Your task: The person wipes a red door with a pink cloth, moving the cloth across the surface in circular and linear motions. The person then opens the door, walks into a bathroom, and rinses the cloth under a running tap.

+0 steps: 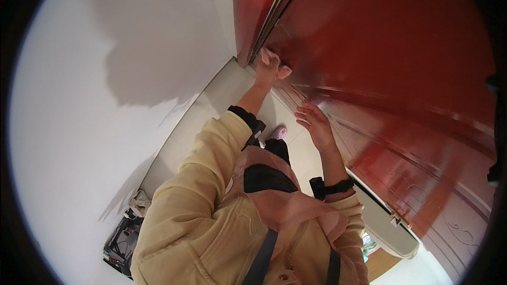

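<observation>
My left hand (pixel 267 72) grips a pink cloth (pixel 283 72), bunched between its fingers. The cloth lies against the lower part of a glossy red panel (pixel 380 39), close to the dark vertical gap (pixel 273 12) at the panel's left edge. Lower and to the right, my right hand (pixel 317 124) holds nothing, its fingers slightly bent and apart. It is held near the panel's ledge (pixel 340 99); whether it touches the panel I cannot tell. Black straps with small devices circle both wrists.
A white wall (pixel 71 126) rises on the left above light floor tiles (pixel 178 138). A black container of cables and small items (pixel 122 241) stands at lower left. On the right, a cream case-like object with a metal latch (pixel 380 209) sits beside the red panelling.
</observation>
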